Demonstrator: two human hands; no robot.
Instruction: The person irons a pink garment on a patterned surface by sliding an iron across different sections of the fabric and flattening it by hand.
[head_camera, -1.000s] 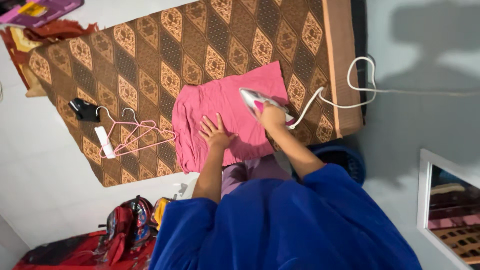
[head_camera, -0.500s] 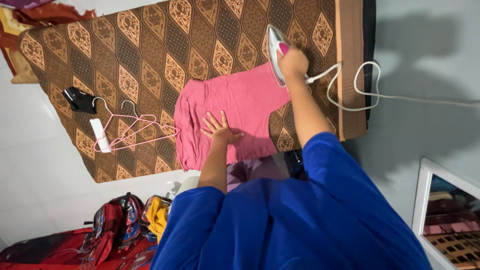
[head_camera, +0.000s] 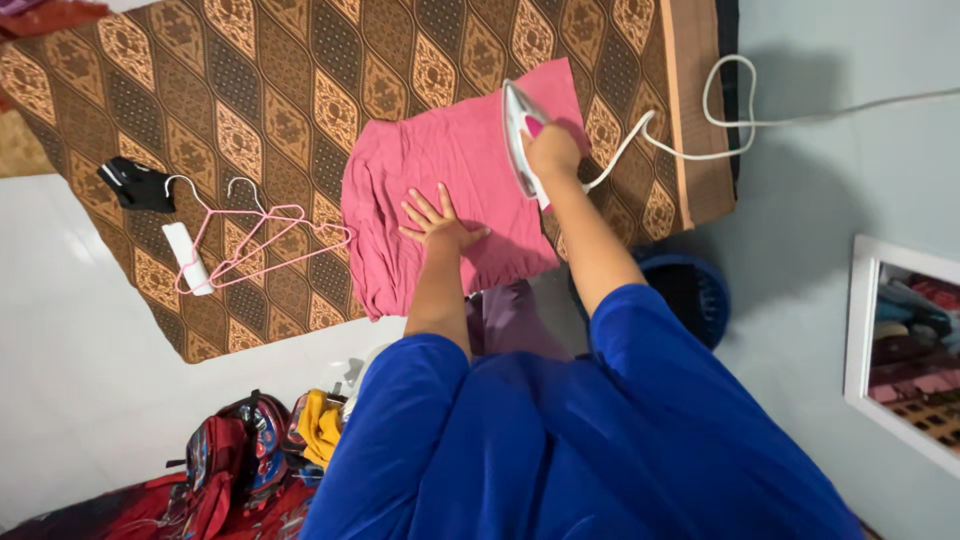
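Observation:
A pink garment (head_camera: 440, 175) lies spread on a brown patterned cloth (head_camera: 300, 80) on the floor. My left hand (head_camera: 437, 222) rests flat on the garment with fingers spread. My right hand (head_camera: 552, 150) grips the pink handle of a white clothes iron (head_camera: 518, 125), which sits on the garment's right part. The iron's white cord (head_camera: 720, 110) loops off to the right over the cloth's edge.
Pink wire hangers (head_camera: 255, 240), a small white object (head_camera: 187, 258) and a black item (head_camera: 135, 183) lie on the cloth at left. A dark blue basket (head_camera: 695, 290) stands by my right arm. Red bags (head_camera: 240, 460) sit at lower left; a white-framed mirror (head_camera: 900, 350) is at right.
My right hand brought the iron from beyond the garment's upper right corner back down onto the garment. My left hand stayed flat on the cloth. The view shifted a little.

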